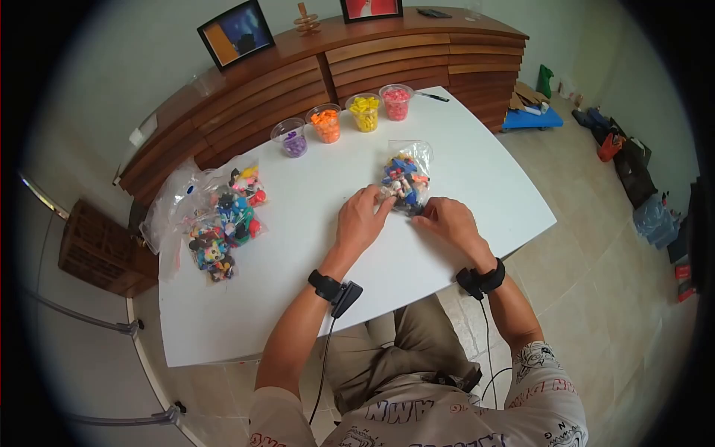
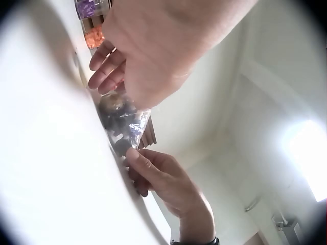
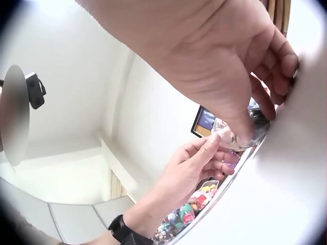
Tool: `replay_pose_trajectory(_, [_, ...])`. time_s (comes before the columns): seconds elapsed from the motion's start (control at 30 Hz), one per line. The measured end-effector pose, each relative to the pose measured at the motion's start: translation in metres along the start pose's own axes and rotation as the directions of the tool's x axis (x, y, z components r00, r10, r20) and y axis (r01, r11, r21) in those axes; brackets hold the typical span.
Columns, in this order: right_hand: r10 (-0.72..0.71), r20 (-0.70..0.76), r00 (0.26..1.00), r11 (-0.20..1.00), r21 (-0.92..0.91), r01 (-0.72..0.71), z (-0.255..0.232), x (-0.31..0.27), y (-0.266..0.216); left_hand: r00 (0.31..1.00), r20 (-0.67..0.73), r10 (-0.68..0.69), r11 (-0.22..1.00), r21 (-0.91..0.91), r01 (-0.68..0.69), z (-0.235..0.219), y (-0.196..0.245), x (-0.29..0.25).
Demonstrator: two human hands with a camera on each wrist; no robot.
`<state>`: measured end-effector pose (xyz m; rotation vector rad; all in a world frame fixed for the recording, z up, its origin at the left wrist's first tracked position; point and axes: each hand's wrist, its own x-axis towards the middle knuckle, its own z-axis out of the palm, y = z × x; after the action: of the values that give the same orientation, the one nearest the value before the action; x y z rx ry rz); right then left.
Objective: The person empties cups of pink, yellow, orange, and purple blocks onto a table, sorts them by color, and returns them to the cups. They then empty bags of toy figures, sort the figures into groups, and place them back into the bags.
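Observation:
A clear plastic bag full of small colourful figures lies on the white table in front of the person. At its near left side, the left hand pinches the plastic between thumb and fingers. The right hand grips the near right corner, as the left wrist view shows with the thumb on top of the bag and the fingers bent beneath. Dark pieces show inside the bag close to the right fingertips in the right wrist view.
More bags of colourful figures lie at the table's left beside a crumpled clear bag. Along the back edge stand cups of purple, orange, yellow and pink pieces, with a pen nearby. Behind is a wooden cabinet.

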<state>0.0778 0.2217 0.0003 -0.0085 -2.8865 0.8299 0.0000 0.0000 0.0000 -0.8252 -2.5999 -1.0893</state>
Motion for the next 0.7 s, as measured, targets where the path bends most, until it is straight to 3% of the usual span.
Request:
replay_pose_trajectory(0.1, [0.020, -0.017, 1.000, 1.000, 0.006, -0.020, -0.001, 0.002, 0.003, 0.998, 0.025, -0.051, 0.995, -0.089, 0.053, -0.004, 0.005, 0.002])
replay_pose_trajectory(0.2, [0.027, 0.027, 0.999, 1.000, 0.003, -0.027, -0.008, -0.001, -0.006, 0.998, -0.046, 0.043, 0.994, -0.096, -0.047, -0.005, 0.006, 0.003])
replay_pose_trajectory(0.47, [0.072, 0.005, 0.997, 0.997, 0.011, -0.072, -0.005, 0.000, -0.006, 0.999, -0.030, -0.011, 0.992, -0.126, 0.008, -0.004, 0.013, 0.005])
replay_pose_trajectory(0.7, [-0.023, -0.071, 0.997, 0.994, 0.104, 0.030, -0.001, 0.006, 0.017, 0.999, -0.037, 0.015, 0.996, -0.084, -0.018, -0.008, 0.008, 0.012])
